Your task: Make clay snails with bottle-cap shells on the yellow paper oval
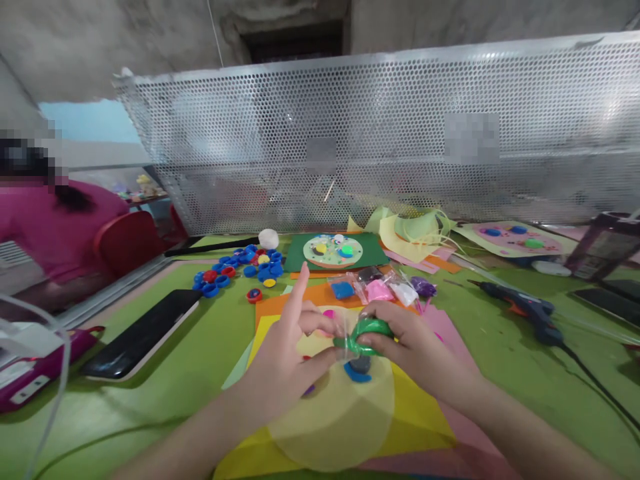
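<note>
Above the paper circle (333, 430), our right hand (417, 340) is gripping the green packet (373, 327) while our left hand (285, 343), forefinger raised, is pinching its clear end (344, 323); pulling hard, we may be splitting it.

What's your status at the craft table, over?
Left hand, right hand: both on green packet. Packet held above pale disc. Glue gun at right, apart from hands.
</note>
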